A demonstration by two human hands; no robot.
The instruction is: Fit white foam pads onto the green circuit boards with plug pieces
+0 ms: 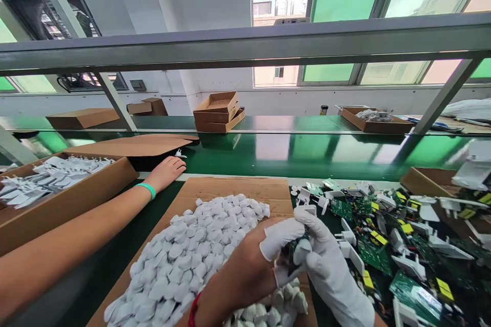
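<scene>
At the lower centre, my left hand, with white finger covers and a red cord at the wrist, is closed around a small dark green circuit board. My right hand, in a white glove, grips the same board from the other side. A round white piece shows between the fingers, against the board; whether it is fixed there I cannot tell. Beneath my left arm, a large heap of small white rounded pieces covers a cardboard sheet.
Green circuit boards with white and yellow parts are piled at the right. A co-worker's arm with a teal wristband reaches in from the left, beside a cardboard box of white parts. Cardboard trays sit beyond the green belt.
</scene>
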